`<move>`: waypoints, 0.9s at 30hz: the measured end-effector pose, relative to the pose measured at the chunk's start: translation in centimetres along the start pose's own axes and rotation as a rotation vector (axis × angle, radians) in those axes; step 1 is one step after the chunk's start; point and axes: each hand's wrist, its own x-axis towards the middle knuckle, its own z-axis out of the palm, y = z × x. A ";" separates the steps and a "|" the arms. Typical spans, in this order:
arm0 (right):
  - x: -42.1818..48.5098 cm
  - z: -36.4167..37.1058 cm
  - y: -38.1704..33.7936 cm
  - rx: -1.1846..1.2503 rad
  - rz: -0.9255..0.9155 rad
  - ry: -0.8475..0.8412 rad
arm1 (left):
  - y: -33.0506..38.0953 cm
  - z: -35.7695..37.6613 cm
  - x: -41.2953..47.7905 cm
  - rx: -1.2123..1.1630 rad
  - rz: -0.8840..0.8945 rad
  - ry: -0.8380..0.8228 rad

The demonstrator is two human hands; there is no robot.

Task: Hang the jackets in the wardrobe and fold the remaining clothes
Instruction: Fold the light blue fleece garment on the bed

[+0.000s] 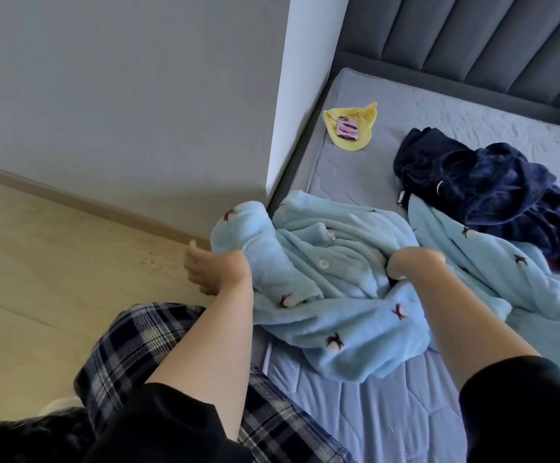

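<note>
A light blue fleece pajama top [332,295] with white buttons and small dark bird prints lies bunched at the bed's left edge. My left hand [235,265] grips its left side, fingers buried in the fabric. My right hand [412,265] grips a fold near its middle, knuckles up. A second light blue fleece piece [492,269] with the same print spreads to the right. On top of that piece's far end sits a crumpled dark navy velvety garment [482,188].
The grey-blue quilted mattress [355,412] fills the right side, with a padded grey headboard [472,38] behind. A yellow cloth [362,138] with a pink phone [348,128] on it lies near the wall corner. My bare foot [198,262] and plaid trouser leg [131,355] are over the wooden floor [38,262].
</note>
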 end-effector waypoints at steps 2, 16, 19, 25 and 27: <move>-0.4 -0.5 -1.0 -0.060 -0.040 0.013 | -0.1 0.8 -0.4 0.080 0.350 -0.117; 5.1 1.4 -3.6 0.822 -0.038 0.318 | -1.7 1.7 -2.0 0.679 0.362 -0.489; 5.6 2.9 -1.6 0.864 0.107 0.151 | -1.8 1.9 -2.1 0.678 0.482 -0.426; 3.0 2.1 -1.2 0.872 -0.190 0.103 | -1.4 3.9 -3.4 0.395 0.903 -0.672; 1.7 0.6 -0.9 0.934 -0.315 0.134 | -1.3 4.3 -4.2 0.343 0.874 -0.906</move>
